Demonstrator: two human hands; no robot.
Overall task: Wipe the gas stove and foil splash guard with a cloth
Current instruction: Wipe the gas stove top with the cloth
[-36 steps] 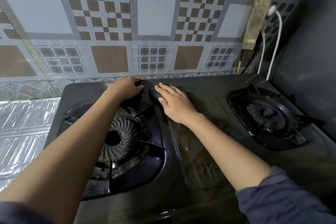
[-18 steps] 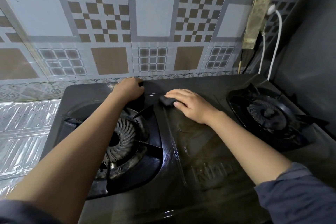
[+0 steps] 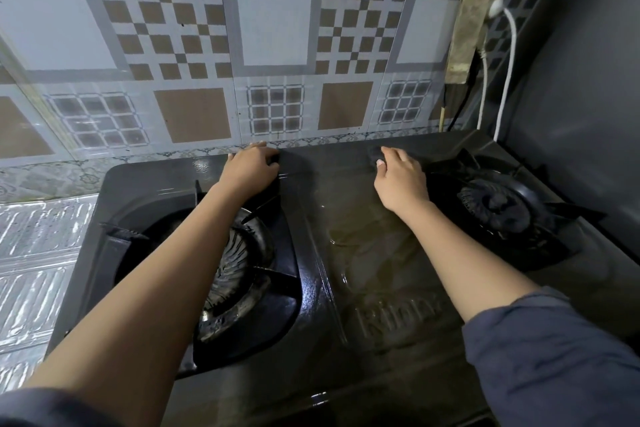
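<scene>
A black two-burner gas stove [image 3: 363,253] fills the middle of the view. My right hand [image 3: 398,177] presses a small dark cloth [image 3: 374,155] onto the stove's back edge, just left of the right burner [image 3: 495,204]. Most of the cloth is hidden under the fingers. My left hand [image 3: 251,166] grips the stove's rear rim above the left burner [image 3: 235,274], fingers curled over the edge. Foil splash guard [image 3: 34,253] lies at the left of the stove. The patterned foil-covered wall [image 3: 273,45] rises behind.
A power strip [image 3: 471,14] hangs on the wall at upper right with a white plug and cables [image 3: 509,55] running down behind the stove. A dark grey wall [image 3: 588,97] stands close on the right side.
My right hand has slid the cloth to the right along the stove's back edge, from near the left hand to beside the right burner. The left hand has stayed on the rim.
</scene>
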